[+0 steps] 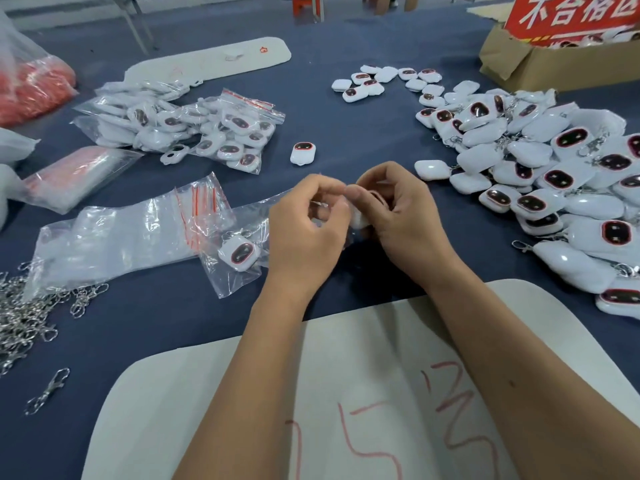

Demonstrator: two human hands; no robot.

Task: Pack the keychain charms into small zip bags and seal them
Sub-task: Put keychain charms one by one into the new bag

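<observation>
Both my hands, left [304, 226] and right [398, 209], pinch one charm [358, 218]; fingers hide it; it may slip, clip may snag.

I see both bare forearms reaching forward from the bottom edge and converging at mid-frame. My left hand [304, 230] has its fingers curled inward, thumb and forefinger tips pinched together at the top. My right hand [398, 213] sits just beside it, fingers curled, thumb pointing left so it touches the left fingertips. What each pinch holds is probably hidden behind the knuckles.
</observation>
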